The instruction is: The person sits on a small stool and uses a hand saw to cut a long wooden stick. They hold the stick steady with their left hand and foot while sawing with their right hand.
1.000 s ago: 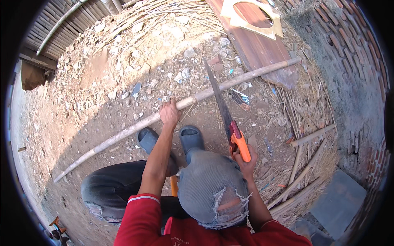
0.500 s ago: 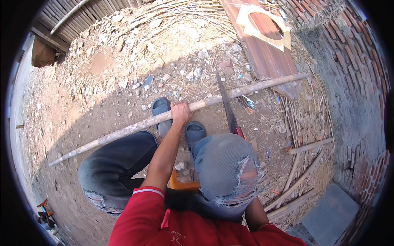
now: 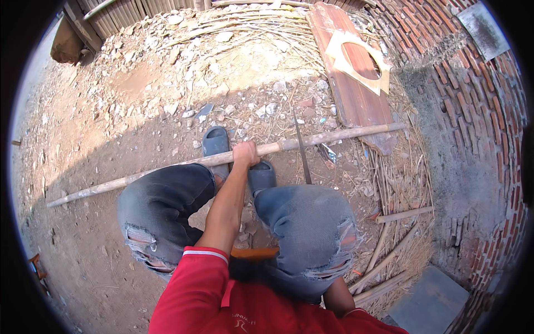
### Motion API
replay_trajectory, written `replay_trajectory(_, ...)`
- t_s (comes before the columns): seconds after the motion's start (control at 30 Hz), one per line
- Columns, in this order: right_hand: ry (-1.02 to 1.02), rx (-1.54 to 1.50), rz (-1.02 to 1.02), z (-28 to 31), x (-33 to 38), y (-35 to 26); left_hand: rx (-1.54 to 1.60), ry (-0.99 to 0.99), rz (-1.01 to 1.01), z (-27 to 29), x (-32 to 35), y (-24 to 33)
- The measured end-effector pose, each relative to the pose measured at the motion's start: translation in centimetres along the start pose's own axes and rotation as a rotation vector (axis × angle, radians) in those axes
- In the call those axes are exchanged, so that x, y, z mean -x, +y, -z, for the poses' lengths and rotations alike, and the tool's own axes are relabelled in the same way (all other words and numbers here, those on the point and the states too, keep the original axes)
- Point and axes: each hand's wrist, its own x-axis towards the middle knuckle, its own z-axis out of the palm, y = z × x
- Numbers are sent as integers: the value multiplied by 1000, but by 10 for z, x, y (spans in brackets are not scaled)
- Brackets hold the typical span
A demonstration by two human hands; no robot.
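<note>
A long pale bamboo pole (image 3: 328, 136) crosses in front of my feet, slanting up from left to right. My left hand (image 3: 245, 153) is closed round it near its middle, just above my sandals. To the right of that grip, a saw blade (image 3: 301, 146) lies across the pole, its lower end running behind my right knee. The saw's handle is hidden there. Only part of my right forearm (image 3: 338, 298) shows beside my right thigh; the knee hides the hand.
A reddish-brown wooden board (image 3: 359, 106) lies ahead right, with a pale panel with a round hole (image 3: 339, 53) on it. A brick wall (image 3: 473, 128) bounds the right side. Cut sticks (image 3: 389, 253) and a grey slab (image 3: 431, 300) lie near it. Rubble (image 3: 167, 61) covers the ground ahead.
The saw has shifted down and toward me across the pole, and its red handle has gone behind my knee. My left hand keeps its grip. The view has shifted slightly.
</note>
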Motion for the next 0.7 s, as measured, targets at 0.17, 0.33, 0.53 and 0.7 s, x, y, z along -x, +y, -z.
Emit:
replay_trajectory(0.17,-33,79,86,-18,-25,7,15,-51,-24,1,9,12)
replay_trajectory(0.33,-46,125,108,-26,-37,-49,21,-115,16,1,-7,-8)
replay_trajectory(0.53,-7,116,139,-27,-38,-30,66,-127,-4,-6,-14,-15)
replay_trajectory(0.7,-93,93,-10,-24,-43,-37,73,-176,-118,2,-12,-23)
